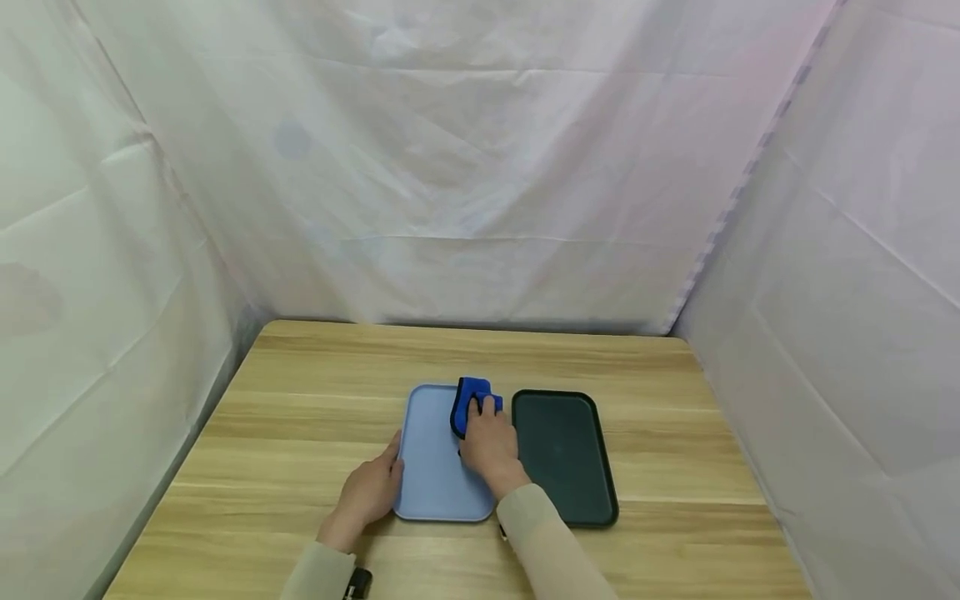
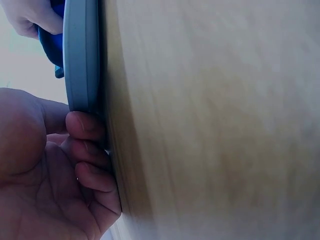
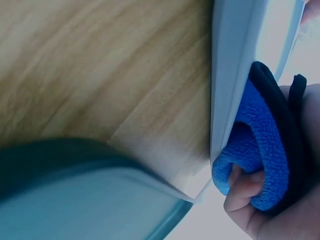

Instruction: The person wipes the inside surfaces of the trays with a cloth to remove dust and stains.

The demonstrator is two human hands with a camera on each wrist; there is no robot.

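Note:
A light blue tray (image 1: 433,479) lies flat on the table in the head view. My left hand (image 1: 369,492) holds it at the left rim; in the left wrist view the fingers (image 2: 89,150) curl at the tray's edge (image 2: 82,55), close to the tabletop. My right hand (image 1: 489,442) grips a folded blue towel (image 1: 474,388) with dark edging, over the tray's far right part. Seen from the right wrist, the bunched towel (image 3: 272,145) overlaps the tray rim (image 3: 232,65), with fingertips tucked into its fold. The right palm is mostly hidden there.
A dark green tray (image 1: 561,454) lies just right of the light blue one, a narrow gap between them. Both rest on a wood-grain table (image 1: 315,383). White sheets (image 1: 480,167) hang behind the table and along both sides.

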